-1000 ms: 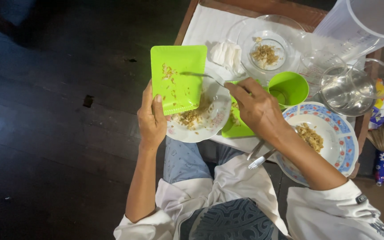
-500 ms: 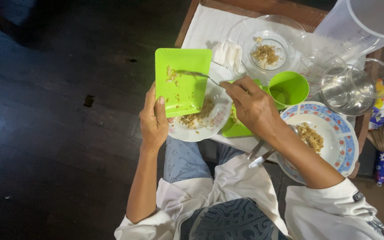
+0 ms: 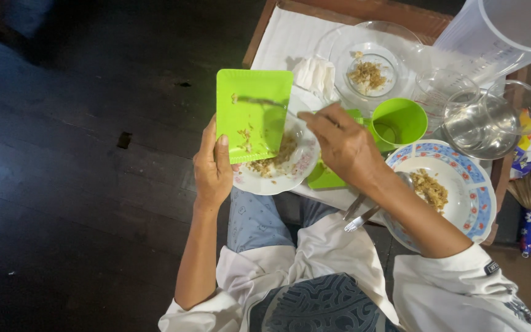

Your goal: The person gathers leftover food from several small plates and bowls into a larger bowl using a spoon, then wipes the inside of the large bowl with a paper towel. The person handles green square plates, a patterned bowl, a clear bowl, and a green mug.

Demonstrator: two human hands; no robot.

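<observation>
My left hand (image 3: 213, 169) holds a bright green square plate (image 3: 253, 114) tilted over a white floral plate (image 3: 278, 169), which carries a pile of food scraps. In my right hand (image 3: 342, 144) is a metal fork (image 3: 262, 102), its tines resting on the upper part of the green plate. A few crumbs still cling to the green plate's lower half.
A wooden tray table holds a green cup (image 3: 397, 122), a glass dish with scraps (image 3: 367, 58), a crumpled napkin (image 3: 316, 75), clear glass bowls (image 3: 483, 120), a blue-rimmed plate with food (image 3: 447, 190), cutlery (image 3: 361, 212) and a large plastic jug (image 3: 499, 31). Dark wooden floor lies to the left.
The fork has travelled from mid-plate up to the top of the green plate, pushing scraps down onto the white plate. The green plate has shifted slightly.
</observation>
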